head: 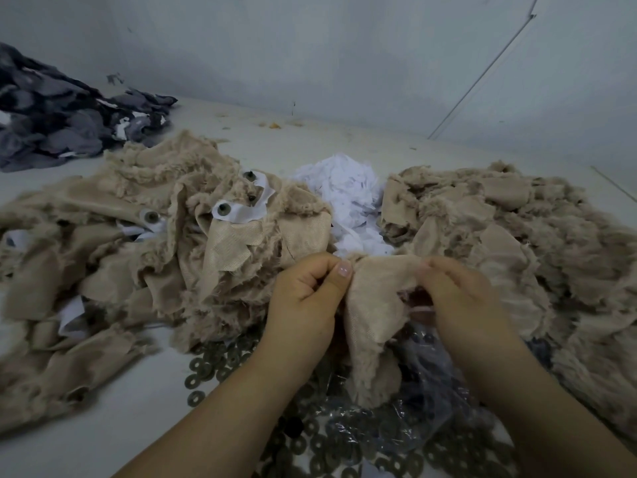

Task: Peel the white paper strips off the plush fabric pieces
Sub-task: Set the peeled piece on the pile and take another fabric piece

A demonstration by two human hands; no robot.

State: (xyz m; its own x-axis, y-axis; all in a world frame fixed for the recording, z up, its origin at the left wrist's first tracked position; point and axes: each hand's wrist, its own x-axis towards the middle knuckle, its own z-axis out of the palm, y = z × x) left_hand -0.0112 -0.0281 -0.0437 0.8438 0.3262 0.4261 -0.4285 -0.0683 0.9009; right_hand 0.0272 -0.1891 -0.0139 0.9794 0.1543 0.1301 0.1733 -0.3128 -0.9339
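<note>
A beige plush fabric piece (372,305) hangs between my hands at the centre, smooth backing side up. My left hand (306,298) pinches its upper left edge with thumb and curled fingers. My right hand (458,298) grips its right side, fingers curled into the fabric. No paper strip shows on this piece. To the left lies a pile of beige plush pieces (138,257) with white paper strips (241,212) and dark round studs on them. Another beige pile (517,243) lies on the right. Crumpled white paper strips (348,198) are heaped between the piles.
Several dark metal washers (213,367) and a clear plastic bag (427,374) lie on the white table below my hands. A heap of grey fabric (62,112) sits at the far left. A pale wall (344,63) stands close behind the table.
</note>
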